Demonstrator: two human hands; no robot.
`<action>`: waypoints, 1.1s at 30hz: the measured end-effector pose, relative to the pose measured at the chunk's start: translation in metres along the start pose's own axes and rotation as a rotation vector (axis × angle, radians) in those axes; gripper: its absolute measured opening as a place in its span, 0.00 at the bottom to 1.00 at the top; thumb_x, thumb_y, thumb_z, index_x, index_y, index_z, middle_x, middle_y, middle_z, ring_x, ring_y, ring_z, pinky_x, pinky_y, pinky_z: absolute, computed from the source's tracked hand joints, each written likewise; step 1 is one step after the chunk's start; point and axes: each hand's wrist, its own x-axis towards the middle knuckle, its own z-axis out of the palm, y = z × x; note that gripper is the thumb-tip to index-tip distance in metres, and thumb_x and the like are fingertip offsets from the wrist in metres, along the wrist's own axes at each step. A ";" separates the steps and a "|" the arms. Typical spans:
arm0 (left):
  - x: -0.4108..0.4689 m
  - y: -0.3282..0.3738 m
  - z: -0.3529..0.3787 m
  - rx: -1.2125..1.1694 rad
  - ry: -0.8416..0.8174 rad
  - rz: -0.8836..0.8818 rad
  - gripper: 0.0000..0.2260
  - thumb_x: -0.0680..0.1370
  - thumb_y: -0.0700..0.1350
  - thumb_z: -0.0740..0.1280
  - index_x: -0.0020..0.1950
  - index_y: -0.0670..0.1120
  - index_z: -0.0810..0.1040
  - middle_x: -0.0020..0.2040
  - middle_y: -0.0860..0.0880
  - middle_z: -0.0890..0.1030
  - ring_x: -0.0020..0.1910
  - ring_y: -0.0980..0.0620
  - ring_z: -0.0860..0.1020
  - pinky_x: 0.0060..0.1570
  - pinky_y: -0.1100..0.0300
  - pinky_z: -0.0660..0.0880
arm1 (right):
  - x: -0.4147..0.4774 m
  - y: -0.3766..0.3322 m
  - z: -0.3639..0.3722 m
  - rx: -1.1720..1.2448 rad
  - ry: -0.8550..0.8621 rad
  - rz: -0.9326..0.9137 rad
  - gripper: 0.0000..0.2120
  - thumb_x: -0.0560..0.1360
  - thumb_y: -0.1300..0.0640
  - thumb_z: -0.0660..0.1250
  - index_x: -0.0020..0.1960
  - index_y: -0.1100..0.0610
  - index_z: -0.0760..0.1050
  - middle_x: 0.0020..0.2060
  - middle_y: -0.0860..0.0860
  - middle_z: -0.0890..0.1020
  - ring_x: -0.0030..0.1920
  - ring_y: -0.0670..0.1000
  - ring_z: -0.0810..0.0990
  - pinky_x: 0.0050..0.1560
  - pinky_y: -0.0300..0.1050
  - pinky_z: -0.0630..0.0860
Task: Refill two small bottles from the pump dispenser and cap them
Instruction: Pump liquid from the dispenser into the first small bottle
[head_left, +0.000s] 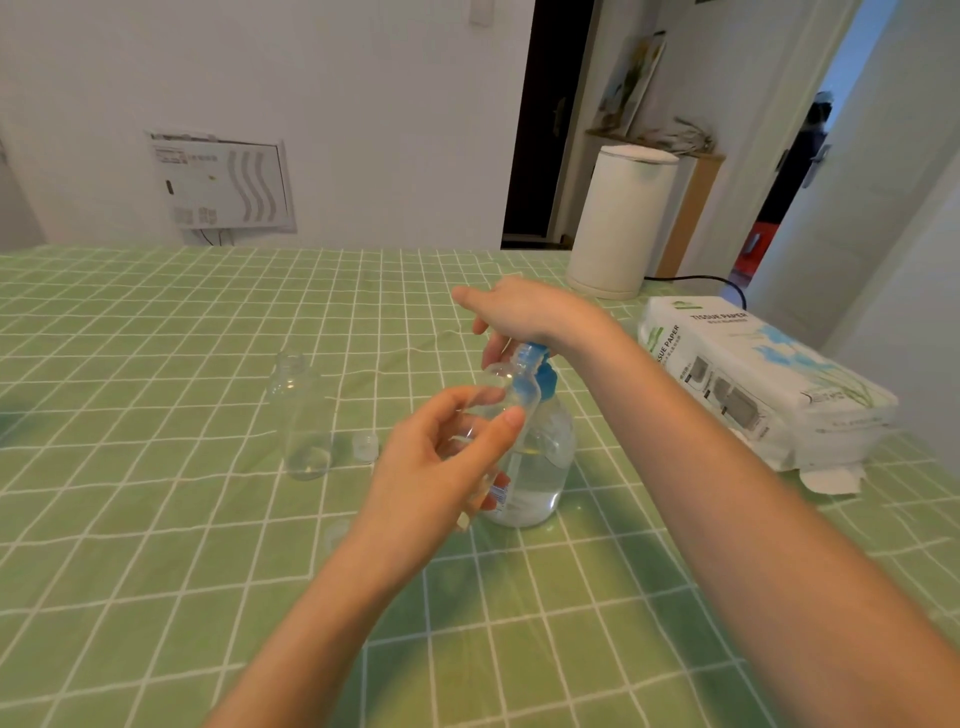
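A clear pump dispenser (540, 467) with a blue pump head (540, 371) stands mid-table, partly filled with clear liquid. My right hand (519, 312) rests palm-down on top of the pump head. My left hand (441, 462) holds a small clear bottle (506, 395) tilted, its open mouth up against the blue nozzle. A second small clear bottle (301, 415) stands upright and uncapped to the left. A small clear cap (364, 447) lies beside it. Another clear cap (336, 535) lies nearer, left of my left wrist.
A green checked cloth (156, 519) covers the table. A tissue paper pack (753, 379) lies at the right edge. A white cylindrical appliance (618, 223) with a black cord stands at the back right.
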 end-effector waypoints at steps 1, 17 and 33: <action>0.000 -0.001 0.000 0.005 0.001 -0.006 0.17 0.65 0.55 0.68 0.51 0.51 0.79 0.43 0.43 0.82 0.30 0.55 0.78 0.24 0.67 0.71 | 0.000 0.001 0.001 -0.002 -0.003 0.007 0.27 0.81 0.42 0.49 0.62 0.62 0.74 0.55 0.58 0.81 0.56 0.57 0.79 0.40 0.46 0.67; 0.001 -0.002 0.000 -0.011 0.010 -0.016 0.13 0.68 0.51 0.69 0.51 0.50 0.79 0.41 0.42 0.81 0.28 0.55 0.77 0.25 0.67 0.72 | 0.001 0.001 0.001 -0.013 -0.046 0.007 0.28 0.80 0.40 0.50 0.61 0.60 0.75 0.56 0.57 0.81 0.52 0.55 0.79 0.38 0.45 0.68; -0.003 -0.004 0.002 0.007 0.007 -0.011 0.14 0.67 0.52 0.68 0.51 0.50 0.79 0.41 0.44 0.82 0.29 0.54 0.78 0.26 0.66 0.74 | 0.002 0.004 0.008 -0.036 -0.072 -0.021 0.28 0.80 0.40 0.50 0.57 0.61 0.77 0.53 0.57 0.82 0.54 0.57 0.80 0.48 0.48 0.71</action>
